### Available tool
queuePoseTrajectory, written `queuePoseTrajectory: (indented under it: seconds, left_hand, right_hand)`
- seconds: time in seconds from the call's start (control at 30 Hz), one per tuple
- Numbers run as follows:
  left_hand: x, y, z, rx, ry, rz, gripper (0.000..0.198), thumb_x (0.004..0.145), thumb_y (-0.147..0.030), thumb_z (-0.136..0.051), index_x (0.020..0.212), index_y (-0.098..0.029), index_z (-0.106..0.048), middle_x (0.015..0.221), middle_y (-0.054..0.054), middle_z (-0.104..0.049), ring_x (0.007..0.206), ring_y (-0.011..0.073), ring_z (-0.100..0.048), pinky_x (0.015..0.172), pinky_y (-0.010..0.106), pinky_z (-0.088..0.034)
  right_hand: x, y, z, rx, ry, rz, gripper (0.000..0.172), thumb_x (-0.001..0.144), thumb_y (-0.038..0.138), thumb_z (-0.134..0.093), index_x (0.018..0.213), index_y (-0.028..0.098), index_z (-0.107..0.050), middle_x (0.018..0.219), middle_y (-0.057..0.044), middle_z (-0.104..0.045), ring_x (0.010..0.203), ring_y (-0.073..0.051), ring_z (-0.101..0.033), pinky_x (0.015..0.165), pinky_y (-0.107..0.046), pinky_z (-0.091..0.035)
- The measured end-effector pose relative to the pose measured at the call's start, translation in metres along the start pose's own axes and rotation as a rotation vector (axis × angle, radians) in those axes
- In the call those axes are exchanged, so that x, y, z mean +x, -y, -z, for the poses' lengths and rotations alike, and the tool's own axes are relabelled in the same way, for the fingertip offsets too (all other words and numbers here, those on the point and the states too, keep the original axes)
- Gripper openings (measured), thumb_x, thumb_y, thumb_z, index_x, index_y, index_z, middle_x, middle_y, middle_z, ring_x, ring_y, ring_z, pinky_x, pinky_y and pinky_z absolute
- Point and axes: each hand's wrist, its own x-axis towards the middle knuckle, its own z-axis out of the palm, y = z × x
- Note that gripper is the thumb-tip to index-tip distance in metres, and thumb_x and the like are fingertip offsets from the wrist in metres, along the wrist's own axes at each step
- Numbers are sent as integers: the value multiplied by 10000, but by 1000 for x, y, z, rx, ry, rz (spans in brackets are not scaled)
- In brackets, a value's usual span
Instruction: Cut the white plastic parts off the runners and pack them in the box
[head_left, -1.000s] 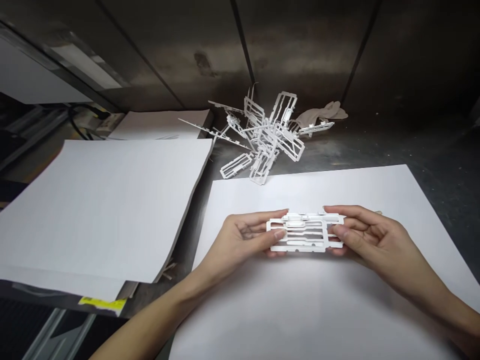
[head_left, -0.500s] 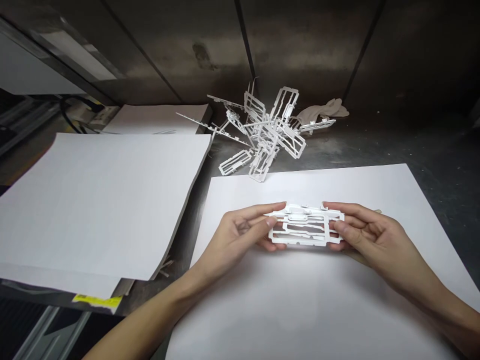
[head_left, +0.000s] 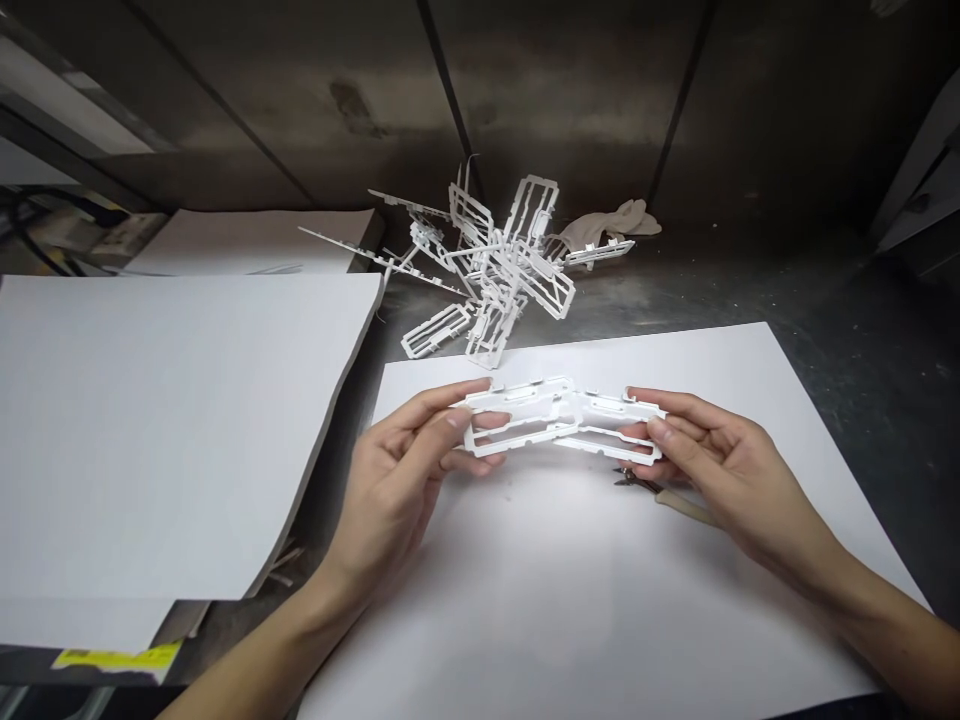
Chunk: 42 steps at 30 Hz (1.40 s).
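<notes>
My left hand (head_left: pixel 401 480) pinches one white plastic frame (head_left: pixel 517 420) by its left end, thumb on top. My right hand (head_left: pixel 720 470) pinches a second white plastic frame (head_left: pixel 619 425) by its right end. The two frames overlap near the middle and are spread sideways, a little above a large white sheet (head_left: pixel 585 600). Under my right hand a small tool with a pale handle (head_left: pixel 675 500) lies on the sheet.
A tangled pile of white plastic frames (head_left: pixel 487 270) lies on the dark metal bench behind the sheet, with a crumpled cloth (head_left: pixel 611 220) to its right. A stack of white sheets (head_left: pixel 172 410) lies at the left, another sheet (head_left: pixel 247 240) behind it.
The frames were held together as one stack; now my hands have moved apart and the stack is split into two frames. The tool under my right hand has come into view.
</notes>
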Motion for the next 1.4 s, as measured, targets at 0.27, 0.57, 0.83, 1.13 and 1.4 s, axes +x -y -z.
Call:
queuePoseTrajectory:
  seconds: [0.27, 0.57, 0.83, 1.13, 1.4]
  left_hand:
    - [1, 0, 1, -25, -1, 11, 480, 839, -364, -853, 1275, -212, -721, 940, 30, -828, 595, 106, -746, 669, 148, -621]
    - [5, -2, 0, -117, 98, 110, 388, 856, -338, -842, 1206, -198, -750, 816, -13, -781, 529, 69, -691, 566, 116, -575]
    - [7, 5, 3, -71, 146, 77, 255, 908, -350, -794, 1127, -227, -751, 927, 9, -814, 645, 114, -758, 660, 174, -629]
    - [-4, 14, 12, 573, 58, -1050, 230, 869, -77, -743, 980, -272, -793, 1208, 66, -788, 1110, 281, -765, 959, 457, -647]
    - [-2, 15, 11, 558, 102, -1049, 265, 865, -32, -726, 982, -264, -780, 1234, 54, -779, 1136, 267, -757, 970, 438, -647]
  right_hand:
    - [4, -3, 1, 163, 44, 2, 512, 901, 532, -776, 1343, 282, -708, 1165, -72, -784, 838, -190, -799, 885, -325, -669]
    - [12, -4, 2, 405, 90, -86, 304, 910, 409, -808, 1198, 314, -788, 1106, 6, -787, 910, -104, -780, 830, -89, -613]
    - [12, -10, 12, 105, -42, 72, 394, 881, 478, -819, 1252, 358, -758, 1060, 4, -803, 867, -150, -776, 800, -199, -661]
    - [-10, 0, 4, -366, -380, 816, 241, 914, 211, -778, 1049, 408, -806, 1142, 29, -783, 1234, -356, -688, 1149, -645, -511]
    - [-10, -7, 6, -448, -385, 966, 315, 887, 171, -782, 1067, 428, -806, 1161, 24, -776, 1217, -373, -693, 1061, -603, -586]
